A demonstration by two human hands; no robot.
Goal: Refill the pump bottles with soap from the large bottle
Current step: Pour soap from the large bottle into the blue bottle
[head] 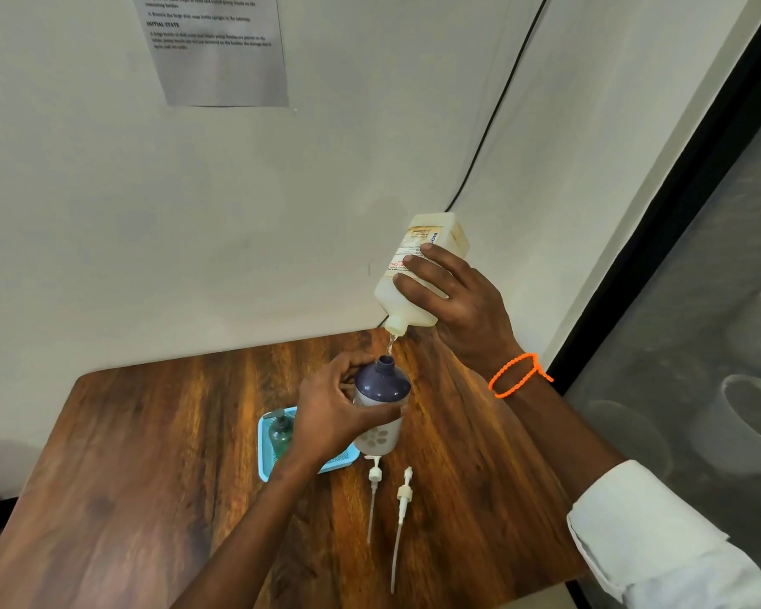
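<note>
Cream plastic, the large bottle [418, 274] hangs tipped neck-down just above and to the right of the pump bottle [381, 404], a thin thread of soap [390, 343] dropping from its mouth toward the open blue neck. The right hand [455, 301] grips its flat side, fingers [427, 274] spread across the label. It looks partly full, so probably weighty and sloshing; a soapy wall would be slippery, and a grip at mid-body seems the safest.

The left hand [332, 408] wraps the pump bottle's waist, fingers curled round it, holding it upright on the tabletop [150, 454]. It seems light and easy to tip. 2 loose pump heads [389, 490] lie just in front of the pump bottle; a green bottle [281, 435] stands in a blue tray [262, 454] to its left.
</note>
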